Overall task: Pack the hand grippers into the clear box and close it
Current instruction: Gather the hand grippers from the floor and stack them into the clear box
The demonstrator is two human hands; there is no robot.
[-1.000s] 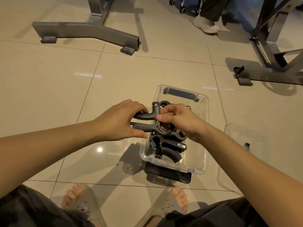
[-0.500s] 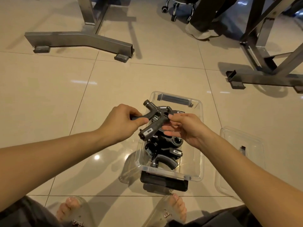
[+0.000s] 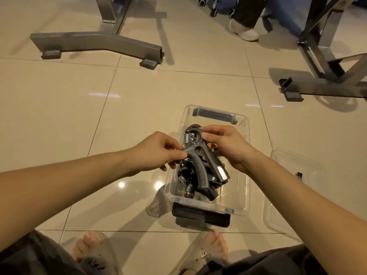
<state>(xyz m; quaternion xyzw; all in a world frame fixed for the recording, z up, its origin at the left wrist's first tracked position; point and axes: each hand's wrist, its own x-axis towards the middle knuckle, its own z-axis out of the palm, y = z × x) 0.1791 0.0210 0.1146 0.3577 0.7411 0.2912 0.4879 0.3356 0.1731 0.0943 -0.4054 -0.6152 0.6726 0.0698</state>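
Note:
A clear box (image 3: 245, 187) with black latches stands open on the tiled floor in front of me. Several black hand grippers (image 3: 188, 180) lie piled inside it. Above the pile I hold one more black hand gripper (image 3: 202, 163), its handles pointing toward me. My left hand (image 3: 158, 151) pinches its left side near the spring. My right hand (image 3: 224, 144) pinches its rounded top. The clear lid (image 3: 297, 187) lies flat on the floor to the right of the box.
Grey metal frame legs stand on the floor at the back left (image 3: 95, 41) and back right (image 3: 325, 88). Another person's white shoe (image 3: 244, 30) and chair castors are at the far back. My feet in clear sandals (image 3: 93, 253) are just below the box.
The held hand gripper has turned from lying sideways to handles pointing toward me and has come down over the pile. My right hand has shifted to its top end.

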